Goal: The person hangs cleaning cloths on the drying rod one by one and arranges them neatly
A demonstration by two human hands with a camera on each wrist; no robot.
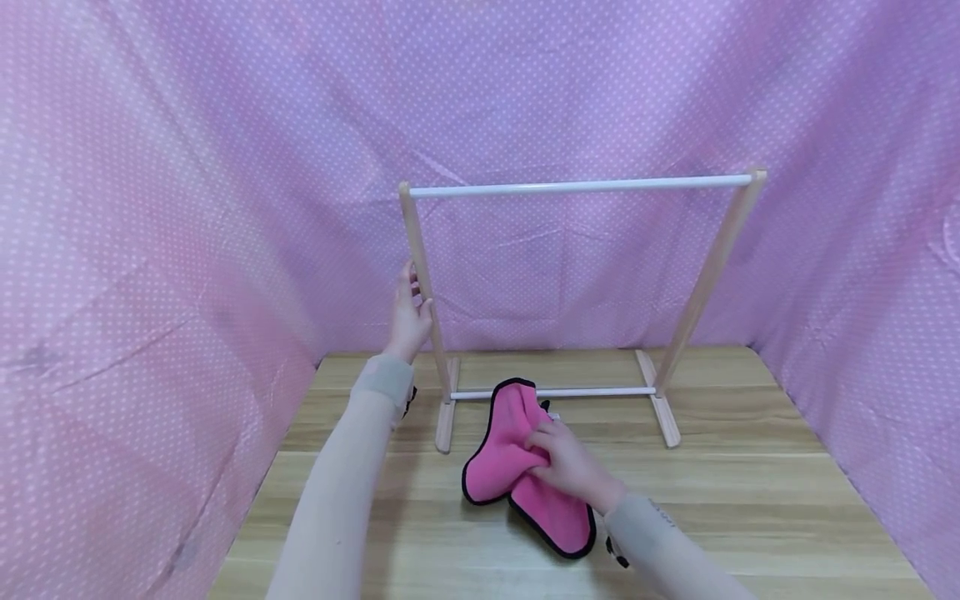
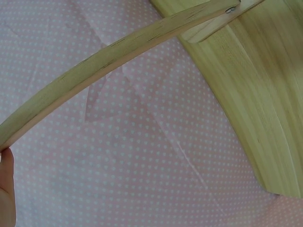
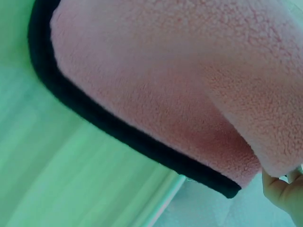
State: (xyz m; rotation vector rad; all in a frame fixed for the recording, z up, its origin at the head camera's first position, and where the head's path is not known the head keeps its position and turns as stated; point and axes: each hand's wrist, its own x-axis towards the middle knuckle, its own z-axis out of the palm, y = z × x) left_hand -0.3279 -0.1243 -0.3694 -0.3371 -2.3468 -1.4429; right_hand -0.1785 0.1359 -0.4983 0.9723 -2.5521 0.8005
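Note:
My left hand (image 1: 411,321) holds the left wooden post (image 1: 417,242) of a small clothes rack, partway up, thumb in front and fingers behind. In the left wrist view, only the thumb (image 2: 6,189) shows, at the edge of that post (image 2: 109,59). With my right hand (image 1: 570,462) I pinch a bunched fold of a pink fleece garment (image 1: 495,467) with black edging. Its lower end spreads in two lobes low over the table, and its upper end overlaps the rack's lower bar. Up close in the right wrist view, the fleece (image 3: 142,85) has a nubby pile; fingers (image 3: 279,189) grip its edge.
A white top bar (image 1: 581,187) joins the two posts, and a thinner white bar (image 1: 600,392) runs near the base. Flat wooden feet (image 1: 660,408) stand on the wood-grain table (image 1: 735,492). Pink polka-dot cloth (image 1: 562,100) hangs behind and along both sides.

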